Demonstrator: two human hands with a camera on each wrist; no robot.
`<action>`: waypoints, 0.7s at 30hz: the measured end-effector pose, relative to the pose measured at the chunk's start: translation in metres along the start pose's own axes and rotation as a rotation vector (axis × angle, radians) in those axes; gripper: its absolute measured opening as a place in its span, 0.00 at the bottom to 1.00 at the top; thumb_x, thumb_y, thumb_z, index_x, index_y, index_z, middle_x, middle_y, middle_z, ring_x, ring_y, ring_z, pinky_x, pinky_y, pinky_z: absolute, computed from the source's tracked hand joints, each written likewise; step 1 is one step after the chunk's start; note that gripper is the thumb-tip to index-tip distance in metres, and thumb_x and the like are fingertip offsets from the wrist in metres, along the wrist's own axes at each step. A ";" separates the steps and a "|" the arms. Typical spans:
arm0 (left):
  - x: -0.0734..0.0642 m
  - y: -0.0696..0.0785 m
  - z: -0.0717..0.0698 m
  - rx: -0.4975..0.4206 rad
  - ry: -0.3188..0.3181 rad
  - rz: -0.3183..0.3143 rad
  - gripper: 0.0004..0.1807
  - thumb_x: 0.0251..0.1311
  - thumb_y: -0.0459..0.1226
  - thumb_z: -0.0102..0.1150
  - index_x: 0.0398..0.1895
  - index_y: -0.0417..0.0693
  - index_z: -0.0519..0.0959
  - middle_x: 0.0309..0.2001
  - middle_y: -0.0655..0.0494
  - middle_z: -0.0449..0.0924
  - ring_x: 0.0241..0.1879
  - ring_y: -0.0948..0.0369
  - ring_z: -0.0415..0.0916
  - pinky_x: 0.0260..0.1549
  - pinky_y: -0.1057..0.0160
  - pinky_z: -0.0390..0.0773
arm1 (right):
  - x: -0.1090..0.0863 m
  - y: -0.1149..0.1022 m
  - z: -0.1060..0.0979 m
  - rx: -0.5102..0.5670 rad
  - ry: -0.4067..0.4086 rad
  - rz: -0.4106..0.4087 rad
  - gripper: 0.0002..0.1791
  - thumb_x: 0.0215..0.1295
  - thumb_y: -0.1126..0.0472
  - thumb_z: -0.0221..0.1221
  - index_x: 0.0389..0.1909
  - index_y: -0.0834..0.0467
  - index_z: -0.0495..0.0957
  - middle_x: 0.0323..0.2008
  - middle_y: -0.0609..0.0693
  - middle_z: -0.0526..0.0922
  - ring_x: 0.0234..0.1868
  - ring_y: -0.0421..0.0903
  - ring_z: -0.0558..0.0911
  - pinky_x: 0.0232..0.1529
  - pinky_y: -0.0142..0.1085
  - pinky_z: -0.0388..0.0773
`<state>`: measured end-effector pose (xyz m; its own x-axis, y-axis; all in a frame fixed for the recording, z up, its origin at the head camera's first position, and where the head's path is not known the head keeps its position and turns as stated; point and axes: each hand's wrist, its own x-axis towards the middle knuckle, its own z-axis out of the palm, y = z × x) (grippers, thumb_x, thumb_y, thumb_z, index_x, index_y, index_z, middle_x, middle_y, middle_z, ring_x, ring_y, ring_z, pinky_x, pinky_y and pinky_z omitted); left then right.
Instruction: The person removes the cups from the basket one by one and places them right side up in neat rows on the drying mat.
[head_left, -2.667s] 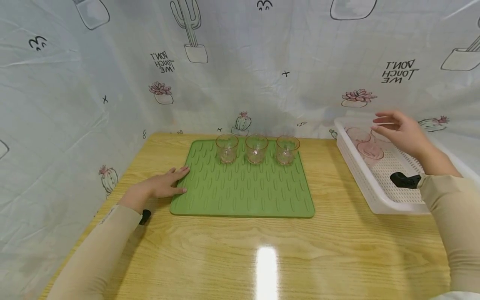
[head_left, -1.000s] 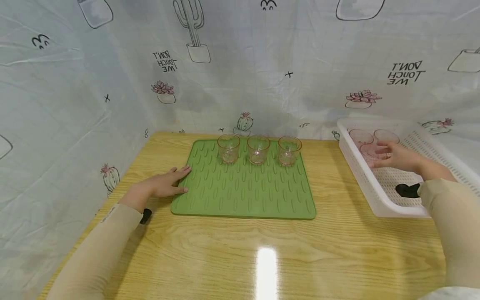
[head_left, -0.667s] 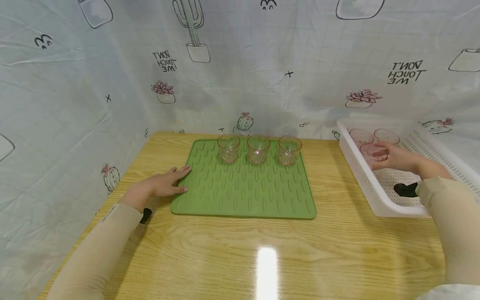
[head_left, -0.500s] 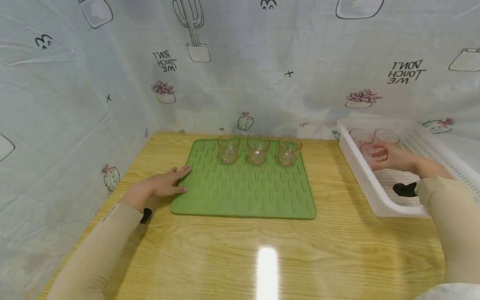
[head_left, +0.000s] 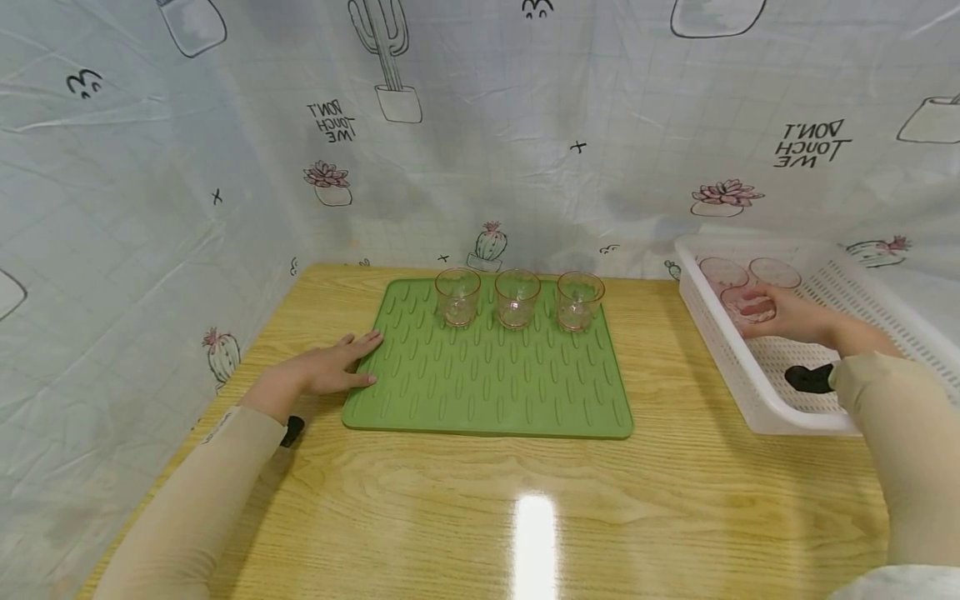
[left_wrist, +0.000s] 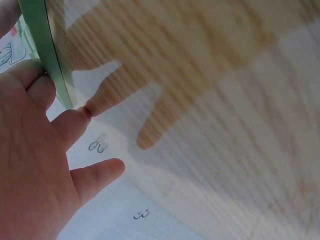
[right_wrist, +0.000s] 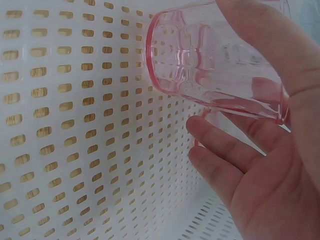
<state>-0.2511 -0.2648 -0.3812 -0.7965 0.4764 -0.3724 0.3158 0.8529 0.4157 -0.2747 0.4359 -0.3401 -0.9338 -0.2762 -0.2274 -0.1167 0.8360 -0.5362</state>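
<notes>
A green drying mat [head_left: 487,375] lies on the table, and my left hand [head_left: 330,369] rests at its left edge with fingers spread. The left wrist view shows the fingertips against the side of the mat [left_wrist: 45,47]. At the right, my right hand [head_left: 798,317] reaches into a white perforated basket [head_left: 765,392]. There it grips a clear pink-tinted glass [right_wrist: 215,55], thumb on one side and fingers on the other. Two more glasses stand behind it in the basket, one being the far left glass [head_left: 722,272].
Three pink-rimmed glasses stand upright in a row along the mat's back edge: a left glass [head_left: 457,300], a middle glass [head_left: 517,300] and a right glass [head_left: 579,302]. A printed plastic curtain [head_left: 450,167] hangs behind and left of the wooden table [head_left: 420,508].
My right hand has come down from above the basket to the nearest glass and taken hold of it; over the last half second it barely moves. My left hand stays at the mat.
</notes>
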 end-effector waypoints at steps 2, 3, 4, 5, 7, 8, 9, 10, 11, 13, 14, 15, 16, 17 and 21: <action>0.000 0.000 0.000 0.002 0.000 0.000 0.47 0.76 0.54 0.53 0.84 0.45 0.41 0.82 0.39 0.37 0.78 0.33 0.30 0.65 0.21 0.40 | 0.000 0.000 0.000 0.005 -0.002 -0.002 0.38 0.70 0.67 0.63 0.68 0.80 0.51 0.63 0.85 0.63 0.60 0.79 0.71 0.53 0.56 0.79; 0.000 0.000 0.000 0.003 0.000 -0.001 0.47 0.76 0.54 0.53 0.84 0.45 0.41 0.82 0.39 0.37 0.78 0.33 0.30 0.65 0.21 0.40 | 0.000 0.000 0.000 0.005 -0.004 0.003 0.39 0.70 0.66 0.64 0.68 0.80 0.51 0.63 0.85 0.63 0.60 0.79 0.70 0.54 0.58 0.79; 0.000 0.000 0.000 0.003 0.000 0.000 0.47 0.76 0.54 0.53 0.84 0.45 0.41 0.82 0.39 0.37 0.78 0.33 0.30 0.65 0.21 0.40 | 0.000 -0.001 -0.001 0.008 -0.007 0.009 0.39 0.70 0.66 0.64 0.68 0.80 0.50 0.63 0.85 0.63 0.61 0.79 0.70 0.55 0.60 0.78; 0.001 0.000 0.000 0.003 -0.001 -0.001 0.47 0.76 0.54 0.53 0.84 0.45 0.41 0.82 0.39 0.37 0.78 0.33 0.30 0.65 0.21 0.40 | 0.000 -0.001 -0.001 0.013 -0.011 0.014 0.40 0.71 0.65 0.64 0.69 0.80 0.50 0.63 0.85 0.62 0.61 0.79 0.69 0.56 0.63 0.76; 0.001 -0.001 0.000 0.007 0.001 -0.001 0.47 0.76 0.54 0.53 0.84 0.45 0.41 0.82 0.39 0.37 0.78 0.34 0.30 0.65 0.21 0.40 | 0.000 -0.001 -0.001 0.024 -0.019 0.024 0.41 0.71 0.63 0.63 0.70 0.80 0.49 0.64 0.84 0.61 0.62 0.80 0.68 0.59 0.68 0.71; 0.001 -0.001 0.000 0.009 0.001 -0.001 0.47 0.76 0.54 0.53 0.84 0.45 0.41 0.82 0.39 0.37 0.78 0.33 0.31 0.65 0.21 0.40 | 0.000 0.000 -0.001 0.027 -0.021 0.028 0.41 0.72 0.63 0.63 0.70 0.79 0.48 0.65 0.84 0.61 0.63 0.79 0.68 0.59 0.68 0.70; 0.001 -0.001 0.000 0.010 0.001 0.002 0.47 0.76 0.54 0.53 0.84 0.45 0.41 0.82 0.39 0.37 0.78 0.33 0.31 0.65 0.21 0.41 | 0.000 0.000 -0.002 0.030 -0.023 0.031 0.42 0.72 0.62 0.63 0.70 0.79 0.48 0.65 0.83 0.60 0.63 0.79 0.68 0.60 0.68 0.70; 0.000 -0.001 0.000 0.010 0.001 0.003 0.47 0.76 0.54 0.53 0.84 0.44 0.42 0.82 0.39 0.37 0.78 0.33 0.31 0.65 0.21 0.41 | 0.000 0.000 -0.002 0.036 -0.025 0.028 0.42 0.72 0.62 0.63 0.70 0.79 0.48 0.66 0.83 0.60 0.63 0.79 0.68 0.60 0.67 0.70; 0.000 -0.001 0.000 0.010 0.001 0.004 0.47 0.76 0.55 0.53 0.84 0.44 0.42 0.82 0.38 0.38 0.77 0.33 0.31 0.65 0.21 0.42 | 0.000 0.001 -0.002 0.037 -0.025 0.024 0.41 0.72 0.62 0.63 0.70 0.79 0.49 0.66 0.83 0.60 0.63 0.79 0.68 0.59 0.65 0.72; -0.001 0.000 0.000 0.010 0.002 0.005 0.47 0.76 0.55 0.53 0.84 0.44 0.42 0.82 0.38 0.38 0.77 0.33 0.31 0.65 0.21 0.42 | 0.000 0.001 -0.003 0.037 -0.021 0.013 0.41 0.72 0.63 0.64 0.70 0.79 0.50 0.66 0.83 0.61 0.63 0.77 0.69 0.57 0.53 0.79; -0.001 0.000 0.000 0.009 0.002 0.005 0.47 0.76 0.55 0.53 0.84 0.44 0.42 0.82 0.38 0.38 0.78 0.33 0.31 0.65 0.21 0.42 | 0.000 0.001 -0.003 0.038 -0.020 0.008 0.40 0.71 0.64 0.64 0.70 0.79 0.50 0.66 0.83 0.61 0.63 0.77 0.69 0.54 0.46 0.81; -0.001 0.000 0.000 0.008 0.002 0.003 0.47 0.76 0.54 0.53 0.84 0.44 0.42 0.82 0.38 0.38 0.78 0.33 0.31 0.65 0.21 0.41 | 0.000 0.001 -0.003 0.037 -0.019 0.005 0.40 0.71 0.64 0.64 0.70 0.79 0.50 0.66 0.82 0.61 0.64 0.77 0.69 0.51 0.38 0.81; 0.000 0.000 0.001 0.006 0.003 0.001 0.47 0.76 0.54 0.53 0.84 0.44 0.42 0.82 0.39 0.38 0.78 0.33 0.31 0.65 0.21 0.40 | 0.000 0.001 -0.003 0.035 -0.018 0.004 0.40 0.71 0.64 0.64 0.70 0.79 0.50 0.66 0.82 0.61 0.64 0.77 0.69 0.47 0.32 0.79; 0.000 0.000 0.001 0.006 0.003 -0.001 0.47 0.76 0.54 0.53 0.84 0.45 0.41 0.82 0.39 0.37 0.78 0.33 0.30 0.65 0.21 0.40 | 0.000 0.000 -0.004 0.035 -0.019 0.003 0.41 0.71 0.65 0.64 0.70 0.80 0.50 0.66 0.82 0.61 0.64 0.77 0.68 0.44 0.27 0.76; -0.001 0.000 -0.001 0.005 0.003 -0.002 0.47 0.76 0.55 0.53 0.84 0.45 0.41 0.82 0.38 0.37 0.78 0.33 0.31 0.65 0.21 0.40 | -0.001 -0.001 -0.005 0.034 -0.015 0.014 0.43 0.71 0.64 0.65 0.71 0.81 0.49 0.67 0.83 0.60 0.64 0.77 0.68 0.49 0.34 0.78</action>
<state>-0.2506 -0.2651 -0.3803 -0.7985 0.4743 -0.3707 0.3170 0.8548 0.4109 -0.2748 0.4376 -0.3354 -0.9300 -0.2720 -0.2472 -0.0920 0.8234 -0.5599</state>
